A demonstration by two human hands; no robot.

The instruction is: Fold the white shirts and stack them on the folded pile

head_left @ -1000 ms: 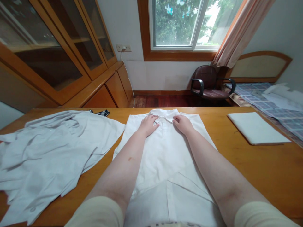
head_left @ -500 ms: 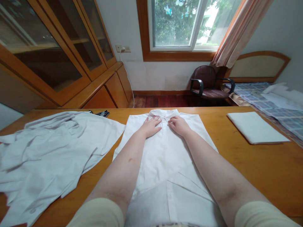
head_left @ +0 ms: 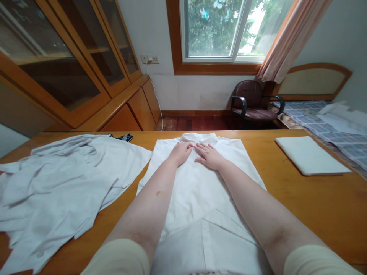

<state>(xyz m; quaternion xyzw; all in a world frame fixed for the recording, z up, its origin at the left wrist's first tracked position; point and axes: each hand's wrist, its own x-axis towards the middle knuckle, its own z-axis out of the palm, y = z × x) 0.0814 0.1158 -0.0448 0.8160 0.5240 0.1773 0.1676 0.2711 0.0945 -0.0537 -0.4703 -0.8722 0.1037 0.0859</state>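
Note:
A white collared shirt [head_left: 197, 191] lies front up on the table before me, its collar [head_left: 200, 137] toward the far edge. Its lower part is folded up over itself nearest my body. Just below the collar, at the left of the button placket, my left hand [head_left: 180, 153] has its fingers curled in and closed on the cloth; the fingertips are partly hidden. My right hand [head_left: 210, 156] lies flat on the upper chest of the shirt, fingers stretched toward the placket and thumb apart. The two hands nearly touch.
Another white shirt [head_left: 63, 183] is spread loosely at the left, with a dark striped item [head_left: 124, 137] behind it. A white folded stack [head_left: 311, 154] lies on the wooden table [head_left: 304, 214] at the right. Beyond stand a cabinet [head_left: 114, 103], chair [head_left: 252, 97] and bed [head_left: 309, 114].
My right hand has flattened onto the shirt and shifted slightly left. My left hand has gone from flat and spread to curled at the placket. The shirt lies in the same place.

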